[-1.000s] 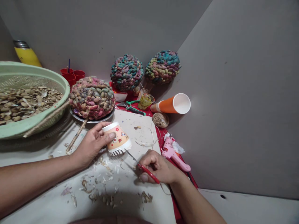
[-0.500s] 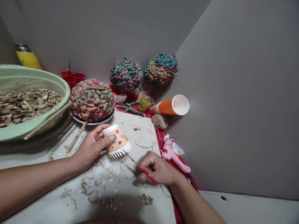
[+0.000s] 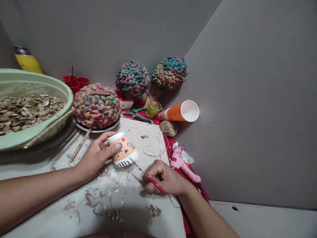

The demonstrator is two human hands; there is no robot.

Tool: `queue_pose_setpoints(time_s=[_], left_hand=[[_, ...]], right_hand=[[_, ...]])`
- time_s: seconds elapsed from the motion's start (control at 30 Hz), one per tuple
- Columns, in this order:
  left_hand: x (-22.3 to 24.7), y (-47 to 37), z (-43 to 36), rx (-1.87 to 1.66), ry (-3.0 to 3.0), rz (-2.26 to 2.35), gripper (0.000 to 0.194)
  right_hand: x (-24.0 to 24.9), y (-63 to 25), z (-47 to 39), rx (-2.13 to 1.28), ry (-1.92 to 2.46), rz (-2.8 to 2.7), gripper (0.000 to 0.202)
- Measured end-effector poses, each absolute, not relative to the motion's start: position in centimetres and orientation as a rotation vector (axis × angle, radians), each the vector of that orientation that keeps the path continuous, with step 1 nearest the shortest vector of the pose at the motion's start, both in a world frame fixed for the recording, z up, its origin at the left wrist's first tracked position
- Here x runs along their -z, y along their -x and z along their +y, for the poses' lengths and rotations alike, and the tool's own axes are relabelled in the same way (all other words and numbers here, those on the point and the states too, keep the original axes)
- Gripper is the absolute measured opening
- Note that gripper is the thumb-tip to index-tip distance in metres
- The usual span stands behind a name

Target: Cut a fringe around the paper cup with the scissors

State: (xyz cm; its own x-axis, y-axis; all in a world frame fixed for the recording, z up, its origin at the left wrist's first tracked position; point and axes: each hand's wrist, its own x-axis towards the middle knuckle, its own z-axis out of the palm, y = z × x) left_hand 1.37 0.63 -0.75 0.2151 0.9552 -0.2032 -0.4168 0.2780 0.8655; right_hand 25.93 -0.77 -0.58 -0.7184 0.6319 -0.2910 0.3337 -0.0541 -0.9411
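Table: a pale surface (image 3: pixel 138 195) that runs beneath both arms, littered with scraps.
Basket: the green basket (image 3: pixel 10 140) of shells sits far left, well clear of the hands.
Knobbly ball: the pinkish ball (image 3: pixel 96 107) is on a metal dish just beyond the left hand (image 3: pixel 100 150).
Left hand: pinches the paper cup (image 3: pixel 125 147), thumb across its printed side, the other fingers mostly hidden.
Right hand: curled round the red handles of the scissors (image 3: pixel 155 184); this hand (image 3: pixel 164 177) is nearer the fringed rim.
Paper cup: up and left of the right hand, held above the table, long axis slanting down and rightward, narrow end uppermost.
Scissors: blades point up-left at the rim's uncut stretch, beside the slits; whether the blades bite paper is hard to tell.
Pink glue gun: lies (image 3: pixel 185 168) beyond the right hand, outside the blades' line.
Twine ball: the coil (image 3: pixel 168 128) lies farther back; nothing stands between scissors and cup.
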Motion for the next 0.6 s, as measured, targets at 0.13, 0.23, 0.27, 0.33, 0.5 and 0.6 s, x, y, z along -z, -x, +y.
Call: queue_pose_setpoints(time_s=[0.13,0.23,0.27,0.33,0.5,0.6], left_hand=[[0.74,-1.29,0.63,-1.103,-0.762,0.848,0.049],[0.62,-1.3,0.61,-1.098,-0.762,0.849,0.048],[0.6,-1.32,0.62,-1.1,-0.764,0.851,0.048],[0.61,-1.35,0.66,-1.103,-0.767,0.852,0.048],[0.87,-1.33,0.74,-1.107,-0.771,0.833,0.046],[1.0,-1.28,0.77,-1.123,-0.765,0.815,0.043]], right_hand=[[0.42,-25.84,-0.8,-1.877,1.052,-1.964,0.057],[0.41,-25.82,-0.83,-1.868,1.068,-1.955,0.056],[0.42,-25.83,-0.84,-1.864,1.068,-1.959,0.056],[0.48,-25.88,-0.84,-1.862,1.069,-1.967,0.057],[0.79,-25.99,-0.87,-1.817,1.051,-1.954,0.063],[0.99,-25.97,-0.9,-1.789,1.016,-1.933,0.063]])
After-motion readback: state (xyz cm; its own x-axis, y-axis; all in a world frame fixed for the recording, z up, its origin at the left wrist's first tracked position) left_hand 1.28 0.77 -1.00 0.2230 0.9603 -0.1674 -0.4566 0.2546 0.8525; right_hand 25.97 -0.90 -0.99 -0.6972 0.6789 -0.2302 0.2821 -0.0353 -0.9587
